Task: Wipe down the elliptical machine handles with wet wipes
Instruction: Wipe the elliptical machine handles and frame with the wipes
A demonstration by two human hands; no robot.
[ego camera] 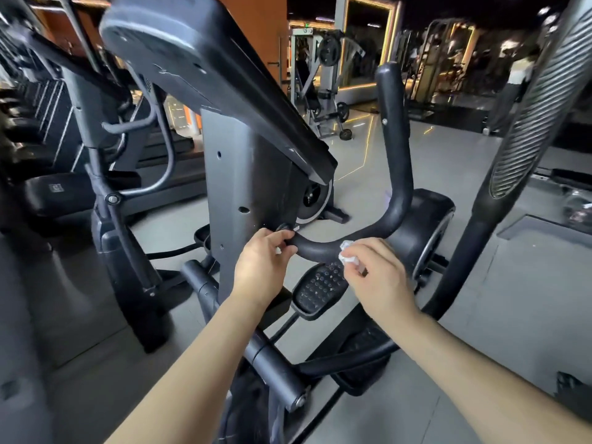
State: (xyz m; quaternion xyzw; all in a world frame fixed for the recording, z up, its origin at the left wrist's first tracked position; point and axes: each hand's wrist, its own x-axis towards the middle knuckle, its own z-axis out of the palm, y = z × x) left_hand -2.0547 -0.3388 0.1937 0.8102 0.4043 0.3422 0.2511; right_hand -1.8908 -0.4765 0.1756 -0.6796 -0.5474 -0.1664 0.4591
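A black curved fixed handle (pixel 395 174) of the elliptical comes out of the grey console post (pixel 237 187) and bends upward on the right. My left hand (pixel 262 264) grips the handle near its base at the post, fingers curled over it. My right hand (pixel 374 274) pinches a crumpled white wet wipe (pixel 347 253) and presses it against the low bend of the same handle. A long ribbed moving handle (pixel 525 123) stands at the far right, untouched.
The console's back (pixel 198 59) looms overhead. Below the hands sits a studded pedal (pixel 320 286) and a flywheel housing (pixel 429 225). Another machine (pixel 105 200) crowds the left. Grey floor and a weight machine (pixel 323 91) lie beyond.
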